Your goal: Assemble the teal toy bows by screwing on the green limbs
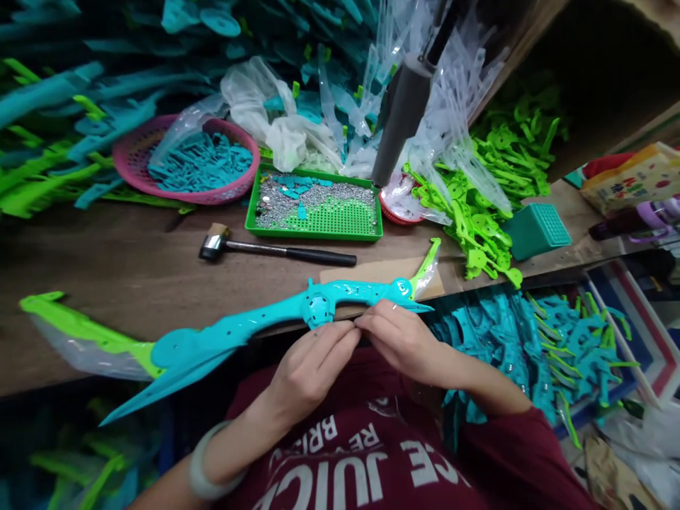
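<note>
A long teal plastic toy bow point(276, 315) with lime-green tips lies across the table's front edge, partly wrapped in clear film. My left hand point(311, 365) is closed, its fingertips pinching the underside of the bow's middle grip. My right hand point(404, 336) is closed too, its fingers meeting the left hand's fingertips just under the grip. Both hands sit above my dark red shirt. Whether a small part is pinched between the fingertips is hidden.
On the wooden table point(132, 269) lie a hammer point(276, 249), a green tray of small metal screws point(319, 205), a pink basket of teal parts point(191, 159), a grey cylinder point(401, 117) and a teal box point(535, 230). Green parts point(478, 212) and teal parts point(536, 340) are piled at the right.
</note>
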{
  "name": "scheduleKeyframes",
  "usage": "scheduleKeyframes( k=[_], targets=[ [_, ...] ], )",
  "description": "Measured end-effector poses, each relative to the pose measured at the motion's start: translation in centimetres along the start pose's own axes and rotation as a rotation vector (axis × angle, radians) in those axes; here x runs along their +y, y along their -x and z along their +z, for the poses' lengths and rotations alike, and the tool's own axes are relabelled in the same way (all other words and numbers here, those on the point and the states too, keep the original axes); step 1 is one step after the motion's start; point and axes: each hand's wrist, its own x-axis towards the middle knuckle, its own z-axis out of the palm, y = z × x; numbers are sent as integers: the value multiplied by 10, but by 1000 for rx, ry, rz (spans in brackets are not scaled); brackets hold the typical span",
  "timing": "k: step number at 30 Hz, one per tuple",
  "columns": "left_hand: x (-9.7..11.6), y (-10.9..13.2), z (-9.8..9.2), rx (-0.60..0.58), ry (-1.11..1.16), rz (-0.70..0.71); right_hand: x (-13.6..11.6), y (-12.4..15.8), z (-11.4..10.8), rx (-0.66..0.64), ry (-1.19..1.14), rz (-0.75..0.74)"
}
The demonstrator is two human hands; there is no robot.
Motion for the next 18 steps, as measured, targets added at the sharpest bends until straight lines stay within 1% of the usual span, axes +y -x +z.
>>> scheduleKeyframes(
  k=[2,3,4,5,7,8,9,11,13,16,18],
  targets=[
    [-8,-3,2,36,23,-32,16,-3,-3,13,-28,20],
    [-14,-5,2,31,7,-59,28,-6,-3,23,-70,45],
    [-21,-5,2,-6,-32,-83,41,-10,-3,34,-133,77],
    [-28,-3,1,-71,-89,-95,55,-15,-3,37,-214,112],
    [-42,4,1,-220,-210,-61,81,-25,0,6,-375,158],
    [-48,10,1,-266,-258,-28,91,-29,1,-30,-435,152],
    [-53,16,2,-281,-296,1,99,-32,3,-71,-475,120],
    [-59,26,5,-256,-336,23,107,-37,4,-134,-521,13],
    [-61,32,8,-221,-328,16,108,-39,4,-142,-539,-66],
    [-60,32,11,-189,-286,-1,106,-39,1,-145,-532,-69],
    [-60,31,10,-184,-258,-20,106,-39,1,-188,-529,-61]
  ],
)
